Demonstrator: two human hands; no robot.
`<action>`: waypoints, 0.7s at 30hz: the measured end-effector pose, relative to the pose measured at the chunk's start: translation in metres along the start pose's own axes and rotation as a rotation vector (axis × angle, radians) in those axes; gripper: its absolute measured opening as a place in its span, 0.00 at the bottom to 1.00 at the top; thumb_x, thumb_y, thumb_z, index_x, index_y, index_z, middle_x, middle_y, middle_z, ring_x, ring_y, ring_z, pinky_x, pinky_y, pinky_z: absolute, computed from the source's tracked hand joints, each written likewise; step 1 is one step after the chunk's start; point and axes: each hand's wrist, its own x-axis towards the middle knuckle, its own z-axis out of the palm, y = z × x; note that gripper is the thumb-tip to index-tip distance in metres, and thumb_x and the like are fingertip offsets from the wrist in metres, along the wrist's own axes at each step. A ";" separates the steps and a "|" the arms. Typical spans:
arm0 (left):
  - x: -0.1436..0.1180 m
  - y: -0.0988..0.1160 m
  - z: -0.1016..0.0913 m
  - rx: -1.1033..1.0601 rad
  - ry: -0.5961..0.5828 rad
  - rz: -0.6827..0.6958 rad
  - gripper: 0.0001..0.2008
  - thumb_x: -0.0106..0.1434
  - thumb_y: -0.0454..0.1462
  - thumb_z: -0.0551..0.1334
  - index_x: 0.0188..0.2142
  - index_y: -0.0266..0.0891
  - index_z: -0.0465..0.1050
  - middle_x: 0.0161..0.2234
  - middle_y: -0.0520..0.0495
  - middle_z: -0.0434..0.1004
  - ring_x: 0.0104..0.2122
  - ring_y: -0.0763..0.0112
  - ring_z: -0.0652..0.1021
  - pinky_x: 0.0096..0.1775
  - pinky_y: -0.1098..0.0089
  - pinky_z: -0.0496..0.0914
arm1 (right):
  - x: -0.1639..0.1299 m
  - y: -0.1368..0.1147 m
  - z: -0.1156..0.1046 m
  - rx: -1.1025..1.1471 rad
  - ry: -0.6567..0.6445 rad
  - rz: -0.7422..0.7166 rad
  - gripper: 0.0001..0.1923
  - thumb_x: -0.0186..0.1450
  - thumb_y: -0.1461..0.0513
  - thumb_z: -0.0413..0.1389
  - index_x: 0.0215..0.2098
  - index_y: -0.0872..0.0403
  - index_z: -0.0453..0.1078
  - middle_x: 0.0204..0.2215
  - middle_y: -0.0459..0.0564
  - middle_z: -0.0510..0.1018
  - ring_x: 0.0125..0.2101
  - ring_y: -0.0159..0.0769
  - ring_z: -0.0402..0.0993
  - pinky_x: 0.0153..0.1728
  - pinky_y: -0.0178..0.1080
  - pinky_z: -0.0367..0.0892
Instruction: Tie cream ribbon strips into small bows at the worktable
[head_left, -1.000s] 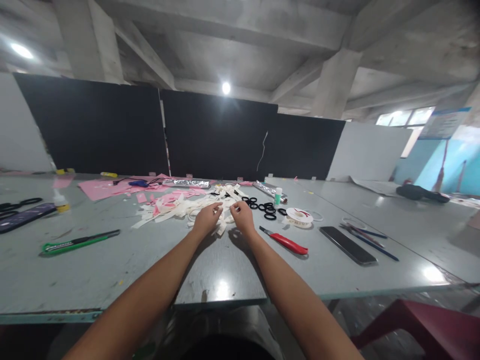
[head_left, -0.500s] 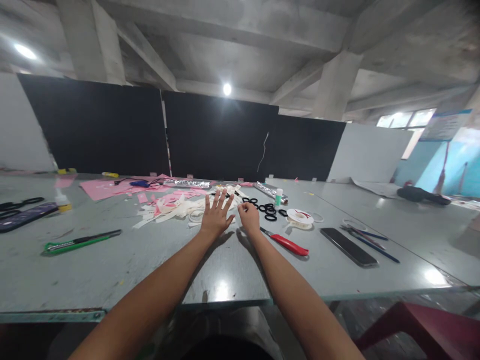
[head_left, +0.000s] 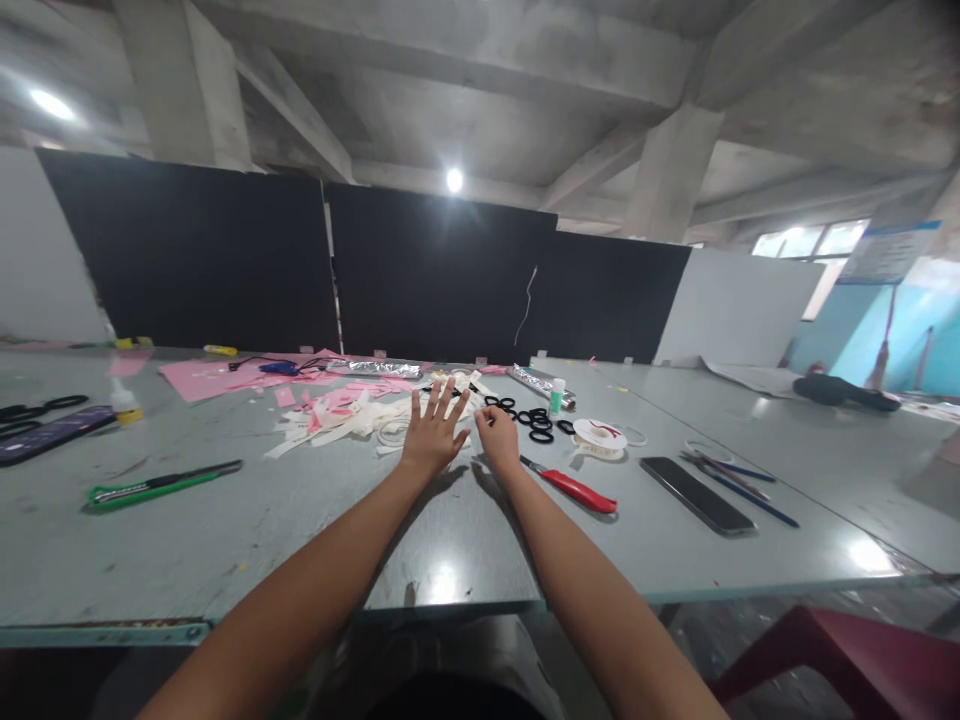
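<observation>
Partly obscured, the heap of cream and pink ribbon strips (head_left: 352, 415) lies near the middle of the grey worktop (head_left: 247, 520), toward its far edge; individual strips are too small and tangled to separate. The left hand (head_left: 431, 435) hovers at the heap's near right side with palm down and all fingers spread wide, holding nothing; whether the fingertips touch the strips cannot be told. The right hand (head_left: 499, 435) sits just beside it, curled into a loose fist. Whether it pinches anything cannot be told, as its fingers face away from the camera.

Just right of the right hand lies a red-handled utility knife (head_left: 574, 487). Beyond it is a cluster of black rings (head_left: 529, 415), then a white ribbon spool (head_left: 598, 435). A black phone (head_left: 697, 493) lies farther right. A green-handled utility knife (head_left: 161, 483) rests well apart toward the left edge. Both forearms are cut off at the lower frame edge.
</observation>
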 end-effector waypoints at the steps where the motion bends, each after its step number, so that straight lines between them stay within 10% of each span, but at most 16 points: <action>1: 0.000 0.000 0.000 -0.005 0.002 -0.002 0.32 0.65 0.46 0.51 0.66 0.44 0.44 0.67 0.43 0.38 0.66 0.54 0.40 0.61 0.44 0.32 | -0.001 -0.001 0.000 -0.024 -0.009 -0.027 0.15 0.64 0.56 0.47 0.35 0.54 0.72 0.31 0.50 0.76 0.35 0.37 0.69 0.39 0.36 0.61; 8: -0.002 -0.006 0.003 0.027 -0.008 -0.065 0.31 0.65 0.40 0.52 0.66 0.44 0.44 0.67 0.43 0.39 0.66 0.54 0.41 0.61 0.45 0.33 | -0.013 -0.016 0.004 -0.436 -0.051 -0.182 0.38 0.63 0.47 0.50 0.66 0.52 0.47 0.63 0.62 0.52 0.61 0.57 0.46 0.57 0.56 0.44; 21: -0.003 -0.014 0.000 0.101 -0.084 -0.146 0.38 0.59 0.40 0.58 0.66 0.43 0.43 0.67 0.43 0.36 0.65 0.52 0.40 0.61 0.46 0.32 | -0.020 -0.038 -0.001 -0.653 -0.091 -0.360 0.41 0.62 0.48 0.51 0.68 0.51 0.41 0.67 0.59 0.43 0.64 0.59 0.36 0.57 0.61 0.34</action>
